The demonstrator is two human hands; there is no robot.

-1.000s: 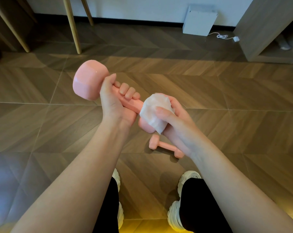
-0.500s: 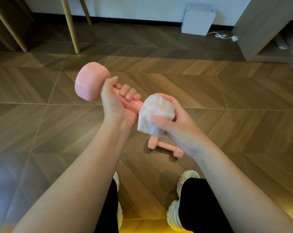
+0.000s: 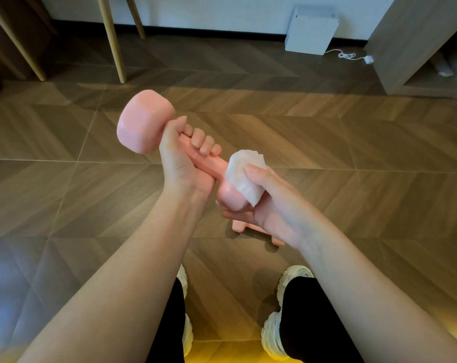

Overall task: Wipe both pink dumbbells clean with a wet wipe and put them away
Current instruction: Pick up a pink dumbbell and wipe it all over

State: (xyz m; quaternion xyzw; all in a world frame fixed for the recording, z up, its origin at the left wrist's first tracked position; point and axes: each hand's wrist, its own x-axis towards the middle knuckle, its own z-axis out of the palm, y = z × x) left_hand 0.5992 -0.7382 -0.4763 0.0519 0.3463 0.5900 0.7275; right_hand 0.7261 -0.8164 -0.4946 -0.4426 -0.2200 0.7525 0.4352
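Pink dumbbell still gripped by handle in left hand. Right hand, pinching wet wipe, has shifted it off near head toward handle. Herringbone floor below hands; white box at wall beyond; second dumbbell on floor under right hand.

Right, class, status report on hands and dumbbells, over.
Left hand grips dumbbell handle. Right hand holds wipe round lower end. Second dumbbell on floor, below right hand.

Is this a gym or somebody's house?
Probably a room in a home, not a gym. The floor is wood-patterned, slim wooden furniture legs stand near the wall, and a white box with a loose cable leans there too.
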